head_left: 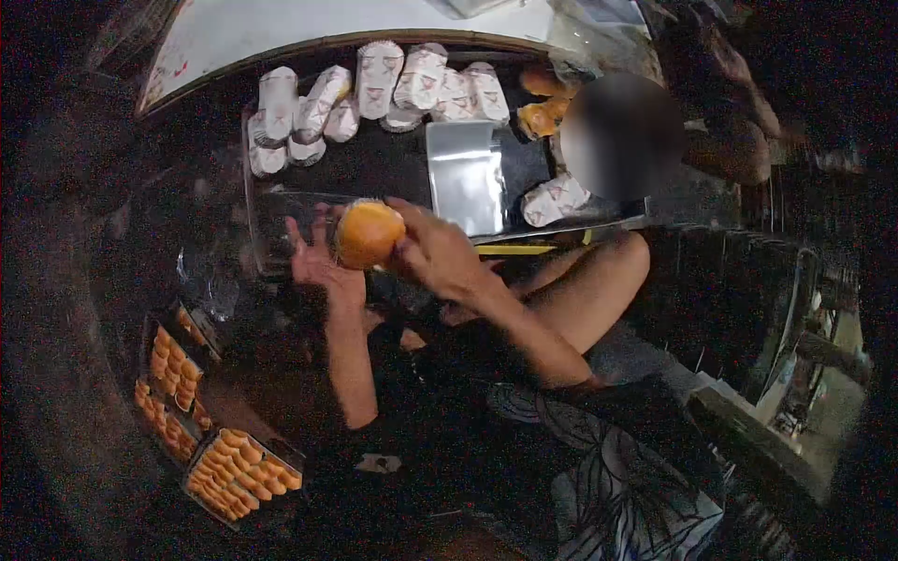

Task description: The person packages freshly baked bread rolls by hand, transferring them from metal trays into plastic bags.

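Observation:
A round orange-brown bun (pixel 370 233) is held up in front of the dark tray (pixel 388 166). My right hand (pixel 435 251) has its fingers round the bun's right side. On the left, my left hand (pixel 323 262) is raised with its fingers spread, behind a clear plastic bag (pixel 292 220) that reaches toward the bun. Whether the left fingers touch the bag is not clear. Several white printed paper wrappers (pixel 379 82) lie along the tray's far side, and one more wrapper (pixel 554 200) rests at its right.
A shiny metal sheet (pixel 466 178) lies on the tray. More buns (pixel 538 120) sit at the tray's right corner beside a blurred area. Racks of buns (pixel 241 472) stand at lower left. Another person's arm (pixel 734 150) is at upper right. A white surface (pixel 281 33) lies beyond.

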